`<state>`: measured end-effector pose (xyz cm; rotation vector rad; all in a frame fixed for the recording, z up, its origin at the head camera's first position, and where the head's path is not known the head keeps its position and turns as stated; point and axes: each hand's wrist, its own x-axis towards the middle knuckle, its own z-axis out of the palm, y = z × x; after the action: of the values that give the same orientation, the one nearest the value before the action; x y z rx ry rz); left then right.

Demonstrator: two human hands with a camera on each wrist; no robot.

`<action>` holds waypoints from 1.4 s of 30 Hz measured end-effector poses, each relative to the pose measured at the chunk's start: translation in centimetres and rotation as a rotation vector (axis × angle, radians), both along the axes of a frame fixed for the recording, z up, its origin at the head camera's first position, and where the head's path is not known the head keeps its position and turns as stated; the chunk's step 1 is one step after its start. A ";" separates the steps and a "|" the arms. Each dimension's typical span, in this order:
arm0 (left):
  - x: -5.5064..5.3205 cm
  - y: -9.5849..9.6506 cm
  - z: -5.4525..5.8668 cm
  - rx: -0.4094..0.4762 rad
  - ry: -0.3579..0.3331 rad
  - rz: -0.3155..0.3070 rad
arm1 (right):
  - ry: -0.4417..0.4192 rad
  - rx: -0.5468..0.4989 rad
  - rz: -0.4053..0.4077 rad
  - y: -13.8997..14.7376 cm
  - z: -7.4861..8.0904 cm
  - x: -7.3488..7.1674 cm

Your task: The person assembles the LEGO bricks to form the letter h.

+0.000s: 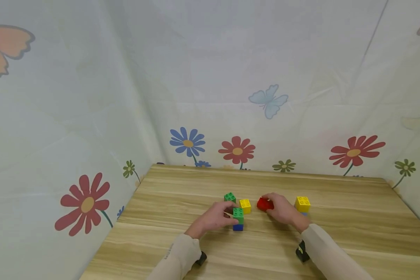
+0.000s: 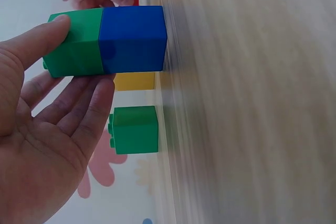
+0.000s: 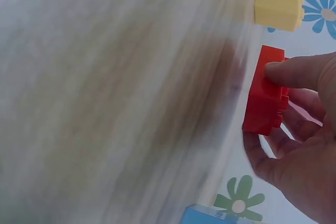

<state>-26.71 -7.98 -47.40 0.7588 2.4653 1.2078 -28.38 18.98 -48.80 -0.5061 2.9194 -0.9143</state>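
Observation:
My left hand (image 1: 215,216) pinches a green toy building brick (image 1: 238,218) between thumb and fingers. A dark blue brick (image 2: 134,39) is joined beneath it, and I cannot tell whether its base touches the table. To the right, my right hand (image 1: 282,210) grips a red building brick (image 3: 265,95), with the thumb on its side and the fingers around its far end. The studs of the red brick face the palm in the right wrist view. Just behind the green and blue pair are a yellow brick (image 1: 245,206) and another green brick (image 1: 230,197).
Right of my right hand, a yellow brick (image 1: 302,203) sits atop a light blue one (image 1: 303,213), partly hidden. The wood-grain table (image 1: 154,202) meets a pale cloth wall (image 1: 210,77) printed with flowers and butterflies. Dark straps or mounts (image 1: 302,252) show at the wrists.

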 end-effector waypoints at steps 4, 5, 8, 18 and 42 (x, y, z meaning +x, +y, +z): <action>0.0 0.2 -0.1 0.006 0.015 -0.019 | 0.009 -0.010 0.011 0.0 0.3 0.2; 0.0 0.3 -0.1 0.008 0.019 -0.023 | 0.009 -0.016 0.012 0.0 0.4 0.3; 0.0 0.4 0.0 0.010 0.025 -0.029 | 0.023 -0.032 0.026 0.0 0.7 0.5; 0.0 0.6 -0.2 -0.001 0.041 -0.035 | 0.088 -0.055 0.073 -0.4 2.6 1.9; 0.2 0.7 -0.9 -0.019 0.013 -0.014 | 0.129 -0.101 0.231 -2.6 5.5 5.2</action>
<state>-26.52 -7.33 -48.27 0.7792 2.4743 1.1768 -23.21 16.39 -43.27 -0.9188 2.8528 -1.0350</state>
